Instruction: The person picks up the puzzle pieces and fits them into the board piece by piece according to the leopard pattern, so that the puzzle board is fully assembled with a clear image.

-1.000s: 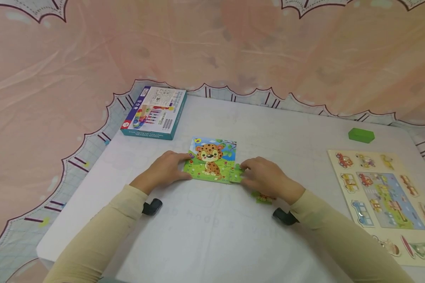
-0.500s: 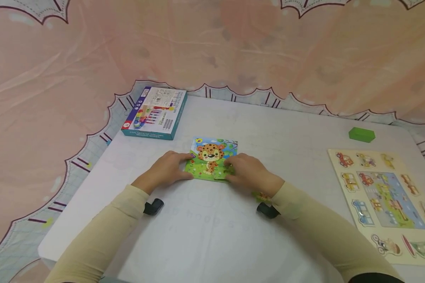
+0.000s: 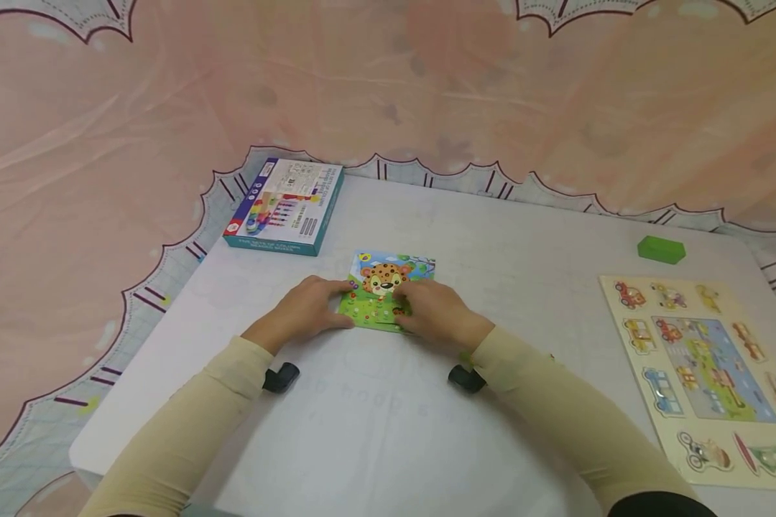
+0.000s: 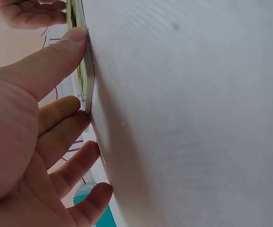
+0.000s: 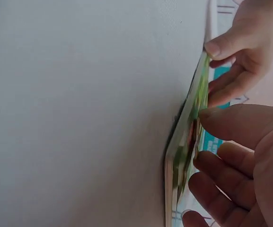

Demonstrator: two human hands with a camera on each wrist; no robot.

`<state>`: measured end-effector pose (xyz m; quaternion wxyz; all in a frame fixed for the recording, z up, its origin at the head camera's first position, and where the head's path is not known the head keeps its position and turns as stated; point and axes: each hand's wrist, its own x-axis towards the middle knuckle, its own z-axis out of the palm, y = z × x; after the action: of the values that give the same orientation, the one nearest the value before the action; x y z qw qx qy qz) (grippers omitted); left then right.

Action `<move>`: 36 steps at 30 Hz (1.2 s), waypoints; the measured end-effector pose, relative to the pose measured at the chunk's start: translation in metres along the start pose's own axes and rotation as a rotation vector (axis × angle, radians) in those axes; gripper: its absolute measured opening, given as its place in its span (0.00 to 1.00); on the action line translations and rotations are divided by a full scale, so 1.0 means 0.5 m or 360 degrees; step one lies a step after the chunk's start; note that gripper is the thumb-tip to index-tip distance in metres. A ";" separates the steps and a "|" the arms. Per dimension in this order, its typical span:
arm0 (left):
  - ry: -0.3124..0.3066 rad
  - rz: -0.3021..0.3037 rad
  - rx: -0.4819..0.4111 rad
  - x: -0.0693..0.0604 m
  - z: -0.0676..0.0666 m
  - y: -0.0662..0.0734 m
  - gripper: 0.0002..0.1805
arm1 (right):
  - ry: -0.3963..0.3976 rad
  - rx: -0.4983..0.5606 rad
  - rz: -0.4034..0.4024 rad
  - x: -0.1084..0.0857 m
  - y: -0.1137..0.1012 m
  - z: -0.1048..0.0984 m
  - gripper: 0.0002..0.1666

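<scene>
A small square jigsaw puzzle [image 3: 366,307] with a spotted leopard cub on green grass lies flat on the white table in the head view. My left hand [image 3: 305,307] holds its left side, thumb at the near left corner and fingertips along the edge. Over the puzzle's right part, my right hand [image 3: 441,310] pinches a puzzle piece [image 5: 196,137] between thumb and fingers, tilted against the board in the right wrist view. The hand covers most of this piece and the cub's body. Another loose piece [image 3: 465,358] shows slightly beside the right cuff.
A flat toy box [image 3: 283,205] with teal sides lies at the back left of the table [image 3: 362,431]. On the right lies a wooden picture board [image 3: 718,366] with vehicle and figure shapes. A green block [image 3: 661,249] sits behind it. A patterned curtain hangs behind.
My right hand has moved left from the puzzle's right edge, carrying the puzzle piece over the board. The left hand stays at the left edge. My right forearm now mostly covers the loose piece.
</scene>
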<state>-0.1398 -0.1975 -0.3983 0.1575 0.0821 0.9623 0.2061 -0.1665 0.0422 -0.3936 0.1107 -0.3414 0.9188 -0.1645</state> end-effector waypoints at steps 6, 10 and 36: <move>0.0012 0.0008 0.0012 0.000 0.002 0.000 0.39 | -0.0001 0.0003 0.0026 0.015 -0.015 0.006 0.20; 0.0015 0.0014 0.0017 -0.001 0.001 0.000 0.39 | 0.0002 0.0008 0.0032 0.023 -0.024 0.009 0.20; 0.0019 0.0007 0.0001 -0.002 0.002 0.001 0.39 | -0.0043 0.0071 0.0020 0.056 -0.048 0.023 0.24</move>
<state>-0.1385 -0.1970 -0.3985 0.1513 0.0830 0.9631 0.2065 -0.1695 0.0037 -0.3975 0.1317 -0.3352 0.9154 -0.1797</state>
